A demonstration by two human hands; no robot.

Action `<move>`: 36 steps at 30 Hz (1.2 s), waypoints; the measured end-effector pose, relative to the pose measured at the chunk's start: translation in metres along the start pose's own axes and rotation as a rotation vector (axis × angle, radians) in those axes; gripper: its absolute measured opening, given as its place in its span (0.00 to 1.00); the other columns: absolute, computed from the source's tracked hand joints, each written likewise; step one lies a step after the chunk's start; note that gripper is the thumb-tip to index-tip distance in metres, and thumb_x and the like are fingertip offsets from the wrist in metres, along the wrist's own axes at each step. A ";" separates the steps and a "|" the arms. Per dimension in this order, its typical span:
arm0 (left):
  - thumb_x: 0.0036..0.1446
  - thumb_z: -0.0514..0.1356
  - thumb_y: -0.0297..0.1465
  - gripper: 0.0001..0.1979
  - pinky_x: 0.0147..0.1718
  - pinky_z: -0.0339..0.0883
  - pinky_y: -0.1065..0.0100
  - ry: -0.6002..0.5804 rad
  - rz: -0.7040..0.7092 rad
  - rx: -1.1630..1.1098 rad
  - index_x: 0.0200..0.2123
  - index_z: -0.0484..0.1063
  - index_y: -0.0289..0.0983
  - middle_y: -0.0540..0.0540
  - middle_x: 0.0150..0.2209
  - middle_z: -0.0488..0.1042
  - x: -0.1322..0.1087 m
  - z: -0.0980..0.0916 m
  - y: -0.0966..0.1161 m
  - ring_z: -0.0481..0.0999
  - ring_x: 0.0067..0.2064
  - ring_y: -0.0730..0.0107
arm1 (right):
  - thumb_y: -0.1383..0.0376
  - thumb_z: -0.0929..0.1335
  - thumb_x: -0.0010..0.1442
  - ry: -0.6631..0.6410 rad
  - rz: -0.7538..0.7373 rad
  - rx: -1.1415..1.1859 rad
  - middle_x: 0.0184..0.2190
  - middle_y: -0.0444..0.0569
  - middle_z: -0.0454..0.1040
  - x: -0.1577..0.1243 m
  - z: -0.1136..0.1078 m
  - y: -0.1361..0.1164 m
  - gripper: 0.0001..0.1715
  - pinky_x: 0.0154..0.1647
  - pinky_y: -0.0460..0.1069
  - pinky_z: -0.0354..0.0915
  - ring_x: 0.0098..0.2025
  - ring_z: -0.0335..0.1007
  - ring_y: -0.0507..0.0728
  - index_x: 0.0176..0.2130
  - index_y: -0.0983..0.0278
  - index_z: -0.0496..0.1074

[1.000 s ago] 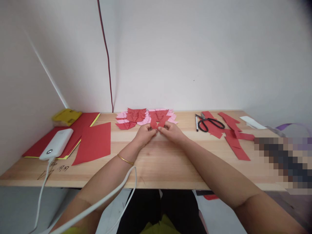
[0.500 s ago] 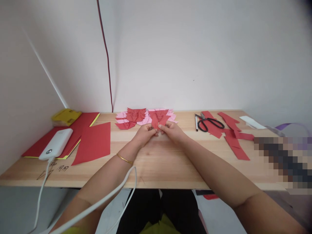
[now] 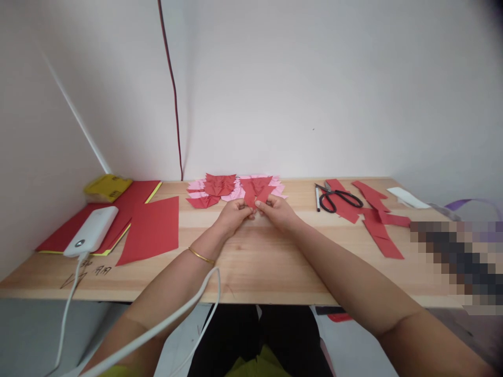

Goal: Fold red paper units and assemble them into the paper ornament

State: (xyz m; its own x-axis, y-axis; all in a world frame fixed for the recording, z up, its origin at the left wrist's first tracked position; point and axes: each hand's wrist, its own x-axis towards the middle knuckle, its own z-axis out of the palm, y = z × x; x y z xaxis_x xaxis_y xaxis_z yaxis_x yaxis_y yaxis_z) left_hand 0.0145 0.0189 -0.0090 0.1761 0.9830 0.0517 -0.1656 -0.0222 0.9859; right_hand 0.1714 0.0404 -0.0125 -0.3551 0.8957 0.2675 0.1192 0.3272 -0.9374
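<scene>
My left hand and my right hand meet over the middle of the wooden table. Both pinch a small folded red paper piece between thumbs and fingertips. Its two flaps stick up in a V above my fingers. Just behind it lies a heap of folded red and pink paper pieces. A gold bangle sits on my left wrist.
Red paper sheets and a white power bank with its cable lie at the left, a yellow pack behind them. Black scissors, a pen and red paper strips lie at the right.
The two flaps of the red piece were spread apart a second ago; now they stand closer together and more upright. My hands stay in the same place.
</scene>
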 end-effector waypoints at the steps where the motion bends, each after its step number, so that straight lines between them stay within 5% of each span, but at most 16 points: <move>1: 0.41 0.63 0.28 0.07 0.30 0.64 0.70 0.000 -0.025 -0.017 0.26 0.71 0.32 0.48 0.26 0.73 0.000 0.000 -0.001 0.70 0.26 0.76 | 0.51 0.67 0.54 0.008 0.002 -0.003 0.23 0.43 0.68 0.000 0.000 0.000 0.19 0.31 0.47 0.60 0.27 0.63 0.51 0.27 0.64 0.66; 9: 0.42 0.64 0.31 0.10 0.29 0.65 0.69 0.073 -0.032 0.001 0.21 0.65 0.33 0.50 0.21 0.69 0.001 -0.002 -0.005 0.68 0.23 0.77 | 0.49 0.65 0.54 0.045 0.063 -0.014 0.23 0.44 0.69 -0.001 0.001 -0.003 0.20 0.33 0.47 0.61 0.29 0.65 0.52 0.27 0.64 0.66; 21: 0.45 0.64 0.32 0.10 0.28 0.61 0.72 -0.030 0.072 0.133 0.22 0.66 0.33 0.50 0.21 0.71 -0.001 -0.004 0.000 0.68 0.25 0.77 | 0.51 0.66 0.54 0.003 0.025 0.062 0.22 0.43 0.66 -0.001 0.003 0.003 0.19 0.31 0.47 0.58 0.27 0.62 0.51 0.25 0.64 0.65; 36: 0.50 0.62 0.36 0.12 0.29 0.60 0.71 -0.009 0.052 0.206 0.25 0.67 0.33 0.50 0.22 0.70 0.000 -0.008 -0.006 0.67 0.25 0.76 | 0.55 0.70 0.52 0.018 0.059 0.200 0.24 0.43 0.68 -0.003 0.005 -0.006 0.16 0.34 0.47 0.59 0.29 0.63 0.51 0.25 0.64 0.66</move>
State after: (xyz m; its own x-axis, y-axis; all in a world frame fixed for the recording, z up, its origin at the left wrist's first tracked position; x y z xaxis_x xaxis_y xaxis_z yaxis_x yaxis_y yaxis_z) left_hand 0.0082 0.0207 -0.0162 0.1817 0.9778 0.1039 0.0269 -0.1105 0.9935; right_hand 0.1669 0.0345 -0.0084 -0.3364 0.9173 0.2133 -0.0477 0.2096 -0.9766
